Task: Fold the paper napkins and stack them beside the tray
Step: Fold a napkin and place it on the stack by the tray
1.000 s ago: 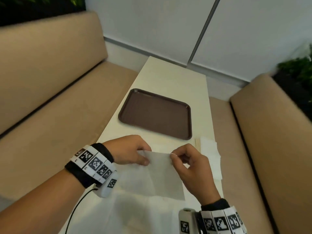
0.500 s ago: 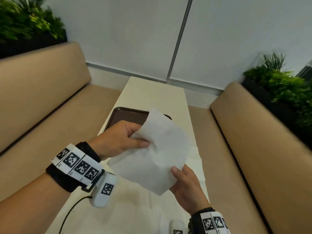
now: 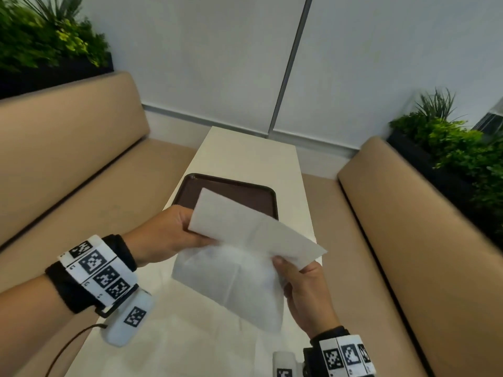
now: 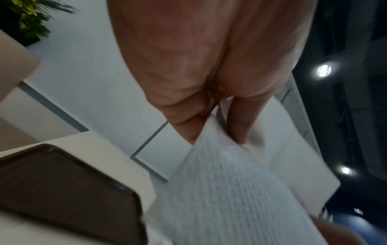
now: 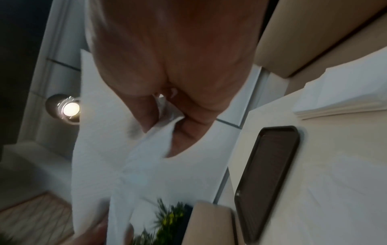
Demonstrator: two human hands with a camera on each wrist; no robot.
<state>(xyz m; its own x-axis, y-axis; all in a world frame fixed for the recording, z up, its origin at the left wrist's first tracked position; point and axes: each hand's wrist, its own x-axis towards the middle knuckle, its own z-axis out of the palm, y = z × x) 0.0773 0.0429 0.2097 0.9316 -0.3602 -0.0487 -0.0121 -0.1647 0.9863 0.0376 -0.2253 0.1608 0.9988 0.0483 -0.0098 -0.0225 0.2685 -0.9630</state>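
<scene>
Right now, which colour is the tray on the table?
Dark brown. The tray shows best in the head view, lying on the cream table.

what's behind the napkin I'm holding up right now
Behind the napkin, held by the left hand and right hand, sits the brown tray on the table. Only the tray's far part shows; its near edge is covered.

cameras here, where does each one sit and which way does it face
head: on the person's head, facing forward and down at the table, both hands pinching a napkin.
left wrist: under the left hand, facing along its fingers to the napkin and tray.
right wrist: under the right hand, facing likewise.
shared: napkin and tray appear in all three.
</scene>
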